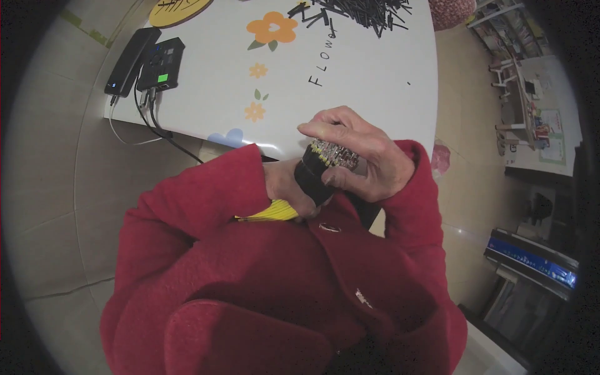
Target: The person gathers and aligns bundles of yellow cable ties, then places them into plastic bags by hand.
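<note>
A thick bundle of wires (310, 177) is held close to the red coat, just off the table's near edge. Its black-wrapped part ends in many small metal and yellow tips, and yellow wires (273, 212) stick out at the lower left. My left hand (289, 185) is wrapped round the bundle from below, partly hidden by the sleeve. At the tip end, my right hand (369, 153) has its thumb and fingers around the metal tips.
On the white table (206, 81) lie loose black pieces (369, 11) at the back. Two black devices (161, 64) with cables sit at the left, by a yellow round item (178, 11). Shelves (506, 28) and another table (556, 112) stand at the right.
</note>
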A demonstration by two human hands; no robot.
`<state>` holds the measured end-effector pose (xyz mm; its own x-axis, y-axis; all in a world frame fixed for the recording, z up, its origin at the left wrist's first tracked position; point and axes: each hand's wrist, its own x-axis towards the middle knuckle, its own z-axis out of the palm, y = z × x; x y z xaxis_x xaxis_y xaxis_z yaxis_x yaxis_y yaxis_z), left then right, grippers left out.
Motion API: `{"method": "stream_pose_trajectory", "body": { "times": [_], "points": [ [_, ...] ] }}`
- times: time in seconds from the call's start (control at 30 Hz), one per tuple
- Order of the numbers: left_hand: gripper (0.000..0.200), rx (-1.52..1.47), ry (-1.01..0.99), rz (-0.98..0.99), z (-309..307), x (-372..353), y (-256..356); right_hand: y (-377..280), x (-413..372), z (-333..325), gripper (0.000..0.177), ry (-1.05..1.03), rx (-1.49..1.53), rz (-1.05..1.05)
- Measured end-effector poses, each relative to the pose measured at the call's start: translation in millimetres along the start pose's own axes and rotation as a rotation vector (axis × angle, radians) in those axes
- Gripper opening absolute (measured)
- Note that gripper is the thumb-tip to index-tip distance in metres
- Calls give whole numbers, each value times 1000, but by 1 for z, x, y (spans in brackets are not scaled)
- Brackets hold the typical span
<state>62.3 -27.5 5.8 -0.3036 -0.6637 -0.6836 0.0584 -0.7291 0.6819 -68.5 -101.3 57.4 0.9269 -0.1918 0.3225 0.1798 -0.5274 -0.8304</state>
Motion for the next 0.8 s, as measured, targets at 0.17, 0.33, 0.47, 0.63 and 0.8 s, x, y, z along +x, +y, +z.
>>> {"method": "stream_pose_trajectory", "body": {
  "times": [0.17,0.33,0.47,0.63,0.8],
  "points": [
    [22,239,-651,364,-13,-7,-5,4,-3,-9,45,-104,-157,-44],
    [22,327,-589,523,-8,-3,-8,3,-5,-12,53,-160,-167,-9],
    [20,209,-660,382,-9,-5,-6,-8,-3,-13,36,-257,-241,119],
    [11,-200,-748,116,-15,-20,-11,-14,0,-11,27,-299,-256,251],
    [36,-445,-930,182,-7,-17,-12,-21,4,-11,23,-332,-281,307]
  ]
}}
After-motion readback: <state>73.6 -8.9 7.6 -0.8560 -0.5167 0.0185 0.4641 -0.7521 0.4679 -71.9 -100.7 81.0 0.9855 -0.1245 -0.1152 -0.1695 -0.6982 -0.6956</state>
